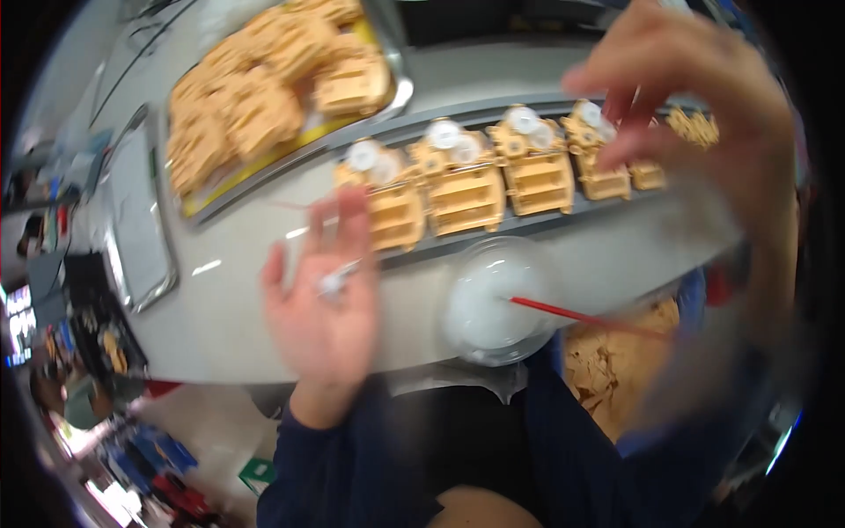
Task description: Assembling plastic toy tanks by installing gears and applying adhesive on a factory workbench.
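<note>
My left hand [327,304] is palm up with its fingers stretched out, left of a clear round tub. On its palm lie small white plastic parts [335,280], too blurred to tell their exact shape. My right hand [678,97] is raised over the right end of a row of tan plastic housings. Its thumb and fingers are curved and apart, smeared by motion, with nothing visible between them. Each tan housing [465,198] in the row carries white round gears [443,134]. The row sits in a long grey rail [563,220]. A thin red stick [563,310] leans out of the tub [458,339], which holds a white substance.
At the back left, a metal tray [290,145] is heaped with tan housings. Left of it stands another metal tray [141,216]. Below the table edge at right, a blue bin [693,304] contains brown material. Shelving and equipment fill the far left.
</note>
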`<state>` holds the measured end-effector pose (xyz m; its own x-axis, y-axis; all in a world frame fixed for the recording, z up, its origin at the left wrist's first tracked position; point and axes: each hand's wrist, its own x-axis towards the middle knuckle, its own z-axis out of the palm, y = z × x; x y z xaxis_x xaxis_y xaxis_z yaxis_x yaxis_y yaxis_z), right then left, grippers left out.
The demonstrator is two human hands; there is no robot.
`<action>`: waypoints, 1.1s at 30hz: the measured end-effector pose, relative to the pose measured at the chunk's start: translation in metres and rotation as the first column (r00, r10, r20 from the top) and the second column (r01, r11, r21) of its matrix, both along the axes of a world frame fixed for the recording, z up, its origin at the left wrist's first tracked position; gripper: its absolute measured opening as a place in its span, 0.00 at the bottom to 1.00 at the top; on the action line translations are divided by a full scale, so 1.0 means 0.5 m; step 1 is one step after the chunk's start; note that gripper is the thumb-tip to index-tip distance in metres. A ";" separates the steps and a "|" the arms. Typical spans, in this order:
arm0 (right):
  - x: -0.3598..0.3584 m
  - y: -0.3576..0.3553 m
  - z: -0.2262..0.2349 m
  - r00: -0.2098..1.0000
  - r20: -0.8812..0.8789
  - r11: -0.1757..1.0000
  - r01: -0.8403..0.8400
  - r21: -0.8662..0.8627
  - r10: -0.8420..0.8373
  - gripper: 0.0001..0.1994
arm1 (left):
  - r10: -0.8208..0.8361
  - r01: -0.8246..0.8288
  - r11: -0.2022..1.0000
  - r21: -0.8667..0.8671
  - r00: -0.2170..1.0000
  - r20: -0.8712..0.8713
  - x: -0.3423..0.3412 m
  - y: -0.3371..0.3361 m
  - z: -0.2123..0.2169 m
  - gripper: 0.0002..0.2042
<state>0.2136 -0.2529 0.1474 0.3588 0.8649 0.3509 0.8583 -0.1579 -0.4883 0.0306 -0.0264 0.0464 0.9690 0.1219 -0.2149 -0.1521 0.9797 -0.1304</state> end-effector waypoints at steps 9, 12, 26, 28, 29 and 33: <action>-0.178 0.098 -0.008 0.983 0.132 0.952 -0.083 -0.294 0.126 0.16 | -0.236 0.193 0.952 0.237 0.957 0.169 0.017 -0.121 0.069 0.29; -0.172 0.079 -0.003 0.993 -0.058 0.976 -0.116 -0.186 0.107 0.16 | -0.254 0.223 0.886 0.407 0.967 0.024 0.011 -0.134 0.077 0.28; -0.035 -0.224 -0.022 0.854 -0.134 0.864 0.501 -0.042 -0.502 0.06 | -0.108 -0.163 0.310 0.937 0.973 0.205 0.036 -0.085 0.020 0.23; -0.001 -0.284 -0.068 0.787 -0.176 0.804 0.591 -0.060 -0.592 0.06 | 0.029 -0.186 0.166 0.968 0.982 0.184 0.029 -0.052 0.005 0.20; 0.015 -0.296 -0.094 0.731 -0.228 0.761 0.644 -0.078 -0.643 0.06 | 0.098 -0.189 0.127 0.974 0.979 0.177 0.021 -0.032 -0.008 0.19; 0.055 -0.287 -0.164 0.663 -0.393 0.747 0.658 -0.099 -0.637 0.09 | 0.306 -0.165 -0.090 0.982 0.934 0.185 -0.011 0.050 -0.073 0.17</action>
<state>0.2409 -0.3963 0.0656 0.9321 0.3498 0.0941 0.2915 -0.5701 -0.7681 0.0252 -0.0015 0.0097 0.8167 0.4891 0.3062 -0.3453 -0.0108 0.9384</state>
